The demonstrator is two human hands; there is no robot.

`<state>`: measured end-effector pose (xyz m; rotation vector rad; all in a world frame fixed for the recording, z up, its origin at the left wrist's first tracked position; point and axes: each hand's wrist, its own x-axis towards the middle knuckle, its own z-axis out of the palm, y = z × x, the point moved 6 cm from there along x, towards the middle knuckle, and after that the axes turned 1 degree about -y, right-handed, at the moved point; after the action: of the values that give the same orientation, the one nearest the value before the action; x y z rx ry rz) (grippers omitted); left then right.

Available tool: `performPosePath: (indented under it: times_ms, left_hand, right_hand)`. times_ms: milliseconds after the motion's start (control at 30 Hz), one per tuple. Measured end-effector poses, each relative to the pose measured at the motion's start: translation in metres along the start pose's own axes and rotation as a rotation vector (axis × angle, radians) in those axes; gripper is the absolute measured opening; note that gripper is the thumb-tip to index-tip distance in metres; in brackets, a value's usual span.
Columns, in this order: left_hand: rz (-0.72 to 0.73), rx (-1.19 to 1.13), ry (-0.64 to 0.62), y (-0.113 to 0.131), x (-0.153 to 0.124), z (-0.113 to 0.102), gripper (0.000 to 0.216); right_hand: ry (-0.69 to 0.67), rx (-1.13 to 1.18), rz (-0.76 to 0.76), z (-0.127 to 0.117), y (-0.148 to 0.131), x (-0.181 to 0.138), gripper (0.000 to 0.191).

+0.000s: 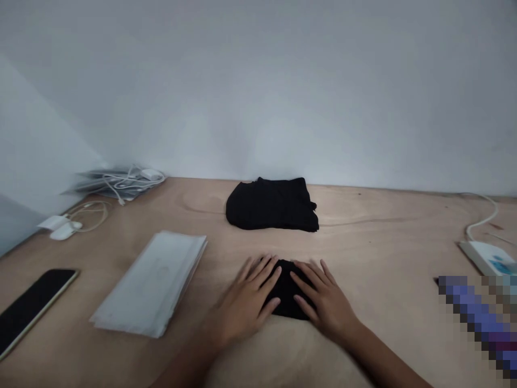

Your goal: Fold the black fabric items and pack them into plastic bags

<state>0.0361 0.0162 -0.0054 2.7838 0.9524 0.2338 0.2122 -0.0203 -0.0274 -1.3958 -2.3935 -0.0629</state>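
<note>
A small folded piece of black cloth lies flat on the wooden table, close in front of me. My left hand rests on its left side with fingers spread. On the right side of the cloth lies my right hand, its fingers also stretched out and apart. Both palms face down, and they cover the cloth's two side edges. Farther back, near the wall, is a larger folded black cloth pile that neither hand touches.
A stack of clear plastic sleeves and a phone lie to the left. Cables and a white charger sit at the back left. At right are a white power strip and a blurred-out bluish item.
</note>
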Motion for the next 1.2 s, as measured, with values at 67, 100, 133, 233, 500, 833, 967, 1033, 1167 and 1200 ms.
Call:
performPosePath:
  times_ms: [67, 100, 133, 233, 500, 833, 967, 1033, 1167, 1200]
  left_hand:
    - [-0.066, -0.044, 0.156, -0.010, -0.011, -0.011, 0.047]
    - [-0.127, -0.065, 0.263, -0.019, -0.020, -0.019, 0.042]
    - [-0.212, -0.078, 0.375, -0.030, -0.032, -0.028, 0.038]
    - [-0.553, -0.022, 0.593, -0.074, -0.078, -0.052, 0.033]
    - [-1.026, -0.189, 0.224, -0.150, -0.137, -0.060, 0.059]
    - [-0.886, -0.333, 0.299, -0.098, -0.087, -0.060, 0.030]
    - [-0.683, -0.577, 0.215, -0.043, -0.030, -0.022, 0.030]
    - [-0.557, -0.630, 0.136, -0.021, -0.009, -0.010, 0.033]
    - [-0.279, -0.479, 0.072, 0.000, 0.002, -0.011, 0.027]
    - [-0.216, -0.402, 0.084, 0.002, 0.000, -0.013, 0.028]
  right_hand:
    - [0.052, -0.007, 0.062, -0.008, -0.006, -0.003, 0.044]
    - [0.063, 0.003, 0.080, -0.012, -0.010, -0.005, 0.045]
    - [0.065, 0.022, 0.088, -0.015, -0.014, -0.006, 0.044]
    - [0.070, 0.080, 0.077, -0.027, -0.024, -0.005, 0.042]
    - [-0.139, 0.077, -0.043, -0.002, -0.044, 0.025, 0.076]
    - [-0.225, -0.007, 0.009, 0.008, -0.001, -0.016, 0.072]
    - [-0.220, 0.010, 0.032, 0.005, 0.004, -0.022, 0.071]
    - [-0.216, 0.043, 0.034, -0.001, 0.002, -0.019, 0.072]
    - [-0.191, 0.095, 0.010, -0.018, -0.004, -0.008, 0.077]
    - [-0.199, 0.101, -0.003, -0.020, -0.005, -0.005, 0.079]
